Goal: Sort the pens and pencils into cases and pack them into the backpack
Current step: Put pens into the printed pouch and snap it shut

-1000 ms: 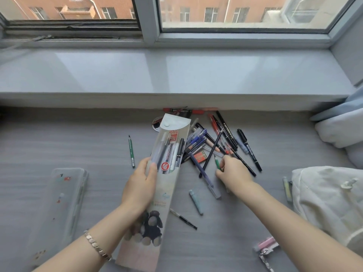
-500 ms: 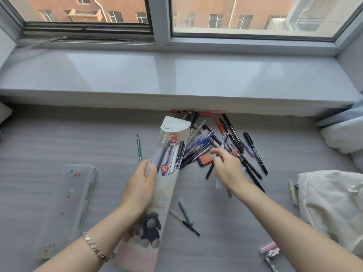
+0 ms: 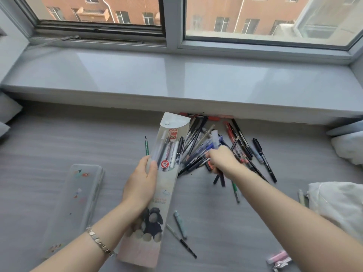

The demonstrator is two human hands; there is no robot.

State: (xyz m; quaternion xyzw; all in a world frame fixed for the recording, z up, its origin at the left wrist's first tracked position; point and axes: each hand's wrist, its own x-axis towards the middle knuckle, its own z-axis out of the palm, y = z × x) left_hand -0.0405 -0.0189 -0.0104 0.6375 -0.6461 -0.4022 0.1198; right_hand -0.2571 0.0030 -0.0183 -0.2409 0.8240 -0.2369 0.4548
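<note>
Head view | I see grey wood-grain surface [image 3: 59, 138] under glossy windowsill [image 3: 176, 79] | left hand [image 3: 140, 181] grips pencil pouch [image 3: 167, 186] | right hand [image 3: 224, 161] clutches pale-capped pen [image 3: 215, 138].

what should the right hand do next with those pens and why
Probably carry those pens across to the top of the pen case and slide them in. The right hand grips several above the pile, and the left hand holds the case with its flap raised.
</note>
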